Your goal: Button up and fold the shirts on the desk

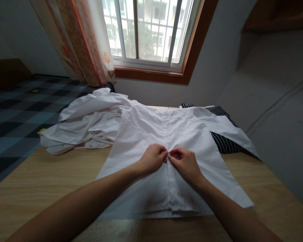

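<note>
"Head view: how was the grip?"
"Left hand (154, 158) and right hand (187, 164), fingertips pinched together, held the shirt (181, 134) by its front, mid-frame."
"Risk?"
"A loose pinch could have dropped it; tugging might have dragged its sleeve (232, 129) off the striped cloth (226, 144), frame right."

Shirt (138, 134): matt cloth, lightly creased. Desk (65, 168): smooth grained wood, faint sheen. Striped garment (227, 143), desk's far-right corner: matt cloth.
</note>
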The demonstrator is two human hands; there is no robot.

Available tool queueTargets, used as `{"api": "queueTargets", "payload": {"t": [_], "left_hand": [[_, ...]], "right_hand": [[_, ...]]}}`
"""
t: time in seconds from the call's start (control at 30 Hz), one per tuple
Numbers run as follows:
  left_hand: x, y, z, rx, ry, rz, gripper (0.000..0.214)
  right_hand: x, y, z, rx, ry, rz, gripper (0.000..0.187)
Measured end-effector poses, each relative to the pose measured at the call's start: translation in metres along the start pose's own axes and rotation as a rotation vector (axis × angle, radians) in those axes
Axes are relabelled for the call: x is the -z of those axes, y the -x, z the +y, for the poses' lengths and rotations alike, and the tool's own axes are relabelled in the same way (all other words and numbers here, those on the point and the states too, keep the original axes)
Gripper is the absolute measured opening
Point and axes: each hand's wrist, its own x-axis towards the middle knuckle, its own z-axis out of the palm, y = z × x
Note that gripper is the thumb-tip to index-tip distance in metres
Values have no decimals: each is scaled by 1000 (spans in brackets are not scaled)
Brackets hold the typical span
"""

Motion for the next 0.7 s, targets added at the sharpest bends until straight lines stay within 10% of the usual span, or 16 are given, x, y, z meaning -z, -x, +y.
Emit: {"api": "queueTargets", "payload": {"t": [0.7], "left_hand": [[-5, 8, 6, -85, -249, 123, 23]], "right_hand": [[-5, -2, 14, -158, -315, -37, 17]]}}
